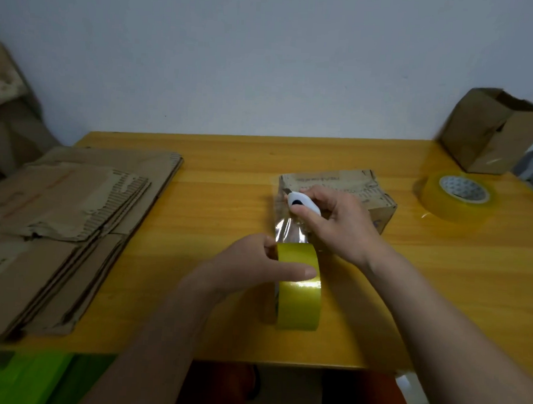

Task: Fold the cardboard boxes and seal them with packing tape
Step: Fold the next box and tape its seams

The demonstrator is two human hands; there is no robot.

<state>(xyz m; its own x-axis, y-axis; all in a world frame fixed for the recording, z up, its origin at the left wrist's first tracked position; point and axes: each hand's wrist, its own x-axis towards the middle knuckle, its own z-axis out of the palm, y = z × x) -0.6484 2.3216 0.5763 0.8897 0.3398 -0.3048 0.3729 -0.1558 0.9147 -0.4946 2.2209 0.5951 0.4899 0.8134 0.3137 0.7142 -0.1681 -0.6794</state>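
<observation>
Cardboard box [345, 190], small and brown, lies closed near the middle of the yellow wooden bench [223, 181], toward the far edge; printing on its top is too blurred to read. A clear strip of tape [288, 227] runs from its near face down to the yellow tape roll [299, 292], which stands on edge closer to the near edge. The left hand [256, 268] grips this roll, thumb over its rim. The right hand [334, 223] pinches a small white cutter [302, 203] against the strip at the box. A second tape roll [458, 195] lies flat by the far right corner, beside an open box [491, 132]. Flattened cardboard sheets [69, 223] are stacked along the left edge. Behind is a plain pale wall [265, 64].
</observation>
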